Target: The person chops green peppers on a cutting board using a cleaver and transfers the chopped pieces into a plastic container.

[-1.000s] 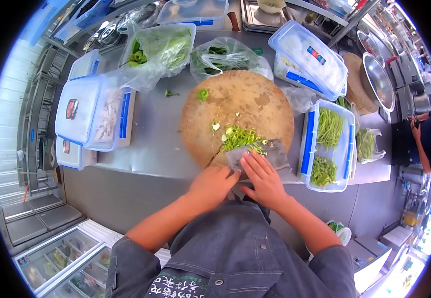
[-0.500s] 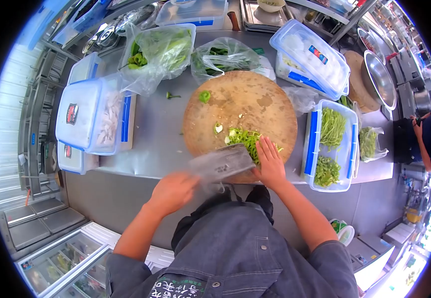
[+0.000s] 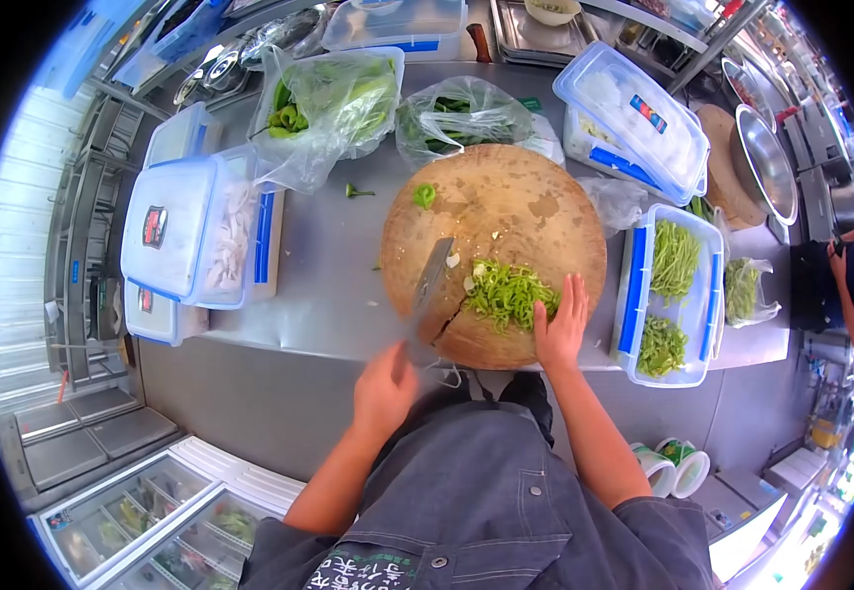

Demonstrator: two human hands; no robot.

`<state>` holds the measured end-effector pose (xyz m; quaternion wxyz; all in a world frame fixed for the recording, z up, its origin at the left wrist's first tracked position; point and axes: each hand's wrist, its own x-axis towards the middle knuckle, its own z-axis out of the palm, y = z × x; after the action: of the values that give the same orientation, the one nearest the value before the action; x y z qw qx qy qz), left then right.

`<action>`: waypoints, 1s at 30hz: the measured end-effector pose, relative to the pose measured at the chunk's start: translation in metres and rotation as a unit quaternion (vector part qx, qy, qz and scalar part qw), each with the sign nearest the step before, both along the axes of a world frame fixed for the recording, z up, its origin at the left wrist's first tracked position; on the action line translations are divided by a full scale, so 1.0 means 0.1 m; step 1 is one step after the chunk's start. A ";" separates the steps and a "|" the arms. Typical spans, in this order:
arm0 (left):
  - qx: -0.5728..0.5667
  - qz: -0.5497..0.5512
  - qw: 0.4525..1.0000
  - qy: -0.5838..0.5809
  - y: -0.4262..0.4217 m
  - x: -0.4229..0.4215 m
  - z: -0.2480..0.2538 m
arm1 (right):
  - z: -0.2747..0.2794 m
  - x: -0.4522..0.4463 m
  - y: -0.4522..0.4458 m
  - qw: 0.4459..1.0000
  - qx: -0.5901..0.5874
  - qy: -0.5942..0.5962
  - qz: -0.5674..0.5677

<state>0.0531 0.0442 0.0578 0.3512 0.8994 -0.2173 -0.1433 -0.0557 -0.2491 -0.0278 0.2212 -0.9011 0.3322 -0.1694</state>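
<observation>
A round wooden chopping board (image 3: 535, 182) carries a heap of sliced green vegetable (image 3: 505, 295) near its front. My left hand (image 3: 384, 388) is closed round the handle of a cleaver (image 3: 432, 280); the blade stands nearly on edge over the board's left front part, apart from the heap. My right hand (image 3: 562, 329) lies against the heap's right side, fingers stretched out and upright on the board. A green pepper piece (image 3: 425, 196) rests at the board's back left, and small pale bits lie near the blade.
Stacked lidded boxes (image 3: 171, 226) stand on the left. Behind the board are bagged green peppers (image 3: 333, 98) and another bag of greens (image 3: 461, 118). To the right are a box of cut greens (image 3: 682, 305) and a tilted lidded box (image 3: 633, 118). Another person (image 3: 845, 285) stands far right.
The cleaver has swung left off the greens and turned from flat to nearly on edge. My right hand has moved from the blade to the heap's right side. The view has shifted slightly.
</observation>
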 end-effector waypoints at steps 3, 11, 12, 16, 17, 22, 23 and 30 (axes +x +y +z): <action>0.019 -0.003 1.000 -0.011 -0.09 -0.01 -0.08 | -0.06 0.06 0.04 1.000 -0.022 0.007 -0.007; -0.007 -0.089 0.994 0.063 -0.42 -0.28 -0.06 | -0.08 0.30 0.29 0.999 -0.017 0.005 0.029; -0.007 -0.091 0.994 0.064 -0.42 -0.26 -0.06 | -0.07 0.31 0.30 0.999 -0.015 0.005 0.034; -0.076 -0.028 0.968 0.237 -0.22 -0.06 -0.27 | 0.00 0.28 0.29 0.999 0.001 -0.020 0.042; -0.092 0.048 0.928 0.359 -0.13 0.00 -0.40 | 0.02 0.28 0.30 0.999 -0.009 -0.019 0.048; -0.184 0.081 0.847 0.492 0.00 0.19 -0.72 | 0.01 0.37 0.37 0.998 -0.046 -0.007 0.045; -0.190 0.085 0.837 0.507 -0.04 0.13 -0.78 | 0.01 0.39 0.38 0.998 -0.046 -0.007 0.039; -0.178 0.048 0.831 0.524 -0.55 -0.18 -0.65 | 0.11 0.43 0.42 0.999 -0.017 -0.033 0.022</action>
<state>0.0348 -0.0107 -0.0072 0.5731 0.6201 0.0207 -0.5353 -0.0126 -0.2072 -0.0170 0.2201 -0.9058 0.3020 -0.1997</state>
